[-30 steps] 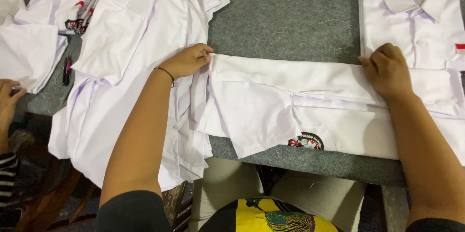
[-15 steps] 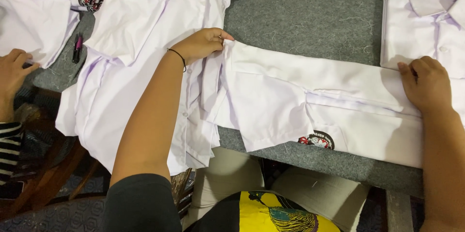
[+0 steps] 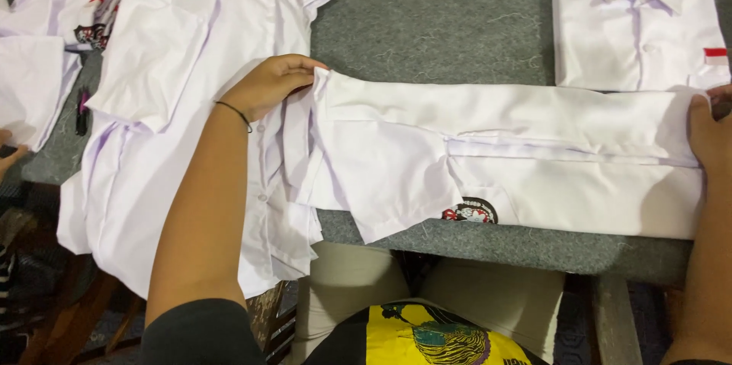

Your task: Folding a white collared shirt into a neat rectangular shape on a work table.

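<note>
Head view: right hand (image 3: 713,136) has slid right along shirt (image 3: 534,159)

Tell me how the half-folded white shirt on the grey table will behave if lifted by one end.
The half-folded white shirt probably flops: thin cloth, creased, its sleeve hanging past the table edge. Likely light. Folds would likely open, since both hands pin its ends.

even, fairly bright overhead light, soft shadows, whites nearly blown out, slight softness throughout.
</note>
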